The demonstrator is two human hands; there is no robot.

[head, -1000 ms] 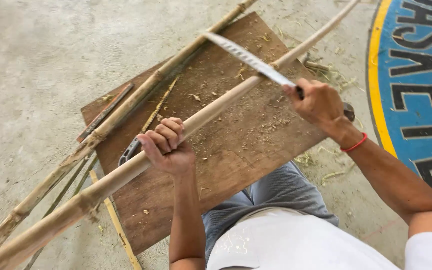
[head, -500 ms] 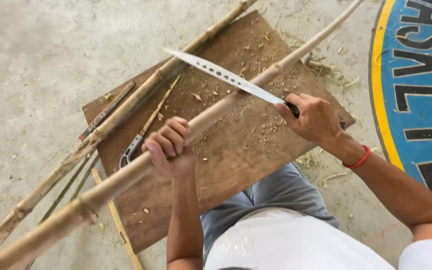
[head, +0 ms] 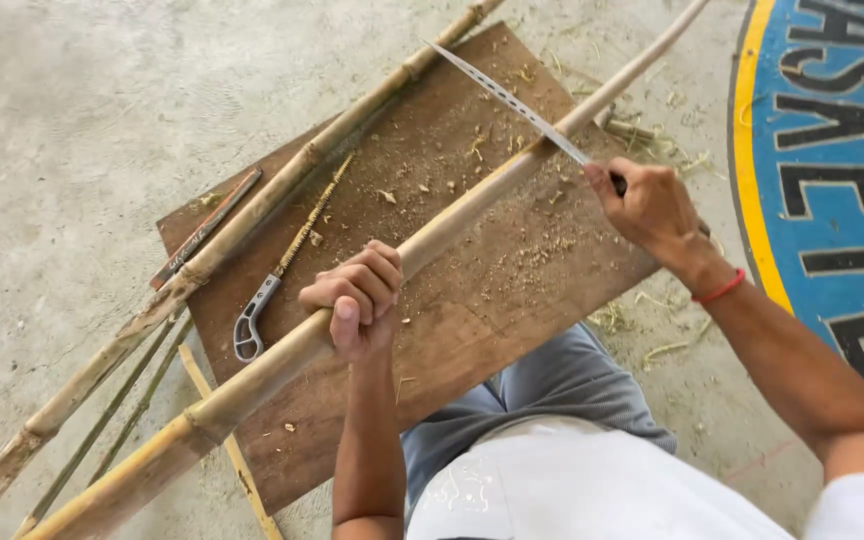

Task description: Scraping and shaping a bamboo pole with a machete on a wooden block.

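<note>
Gripping the long bamboo pole (head: 432,240) with the left hand (head: 357,300), fingers wrapped fully round it near mid-length, pole slanting across the brown wooden board (head: 472,300) on the concrete floor (head: 82,110). Right hand (head: 652,205) closed tight on the handle of a long perforated blade (head: 507,100), edge meeting the pole just above the fist.

To do this well, judging from the pose: hold the pole steady against the board, keep the blade at a shallow angle, stroke away from the left hand, keep that hand well below the contact point, take thin shavings.

Beside the pole: a second, rougher bamboo stalk (head: 252,215), a curved-handled saw (head: 282,265), thin split strips (head: 112,420), shavings scattered over the board.

Hidden or unclear: blade handle buried inside the fist; both pole ends cut off by the picture edge; exact contact of edge and bamboo hard to make out; painted blue-and-yellow floor marking (head: 832,150) only partly in view.
</note>
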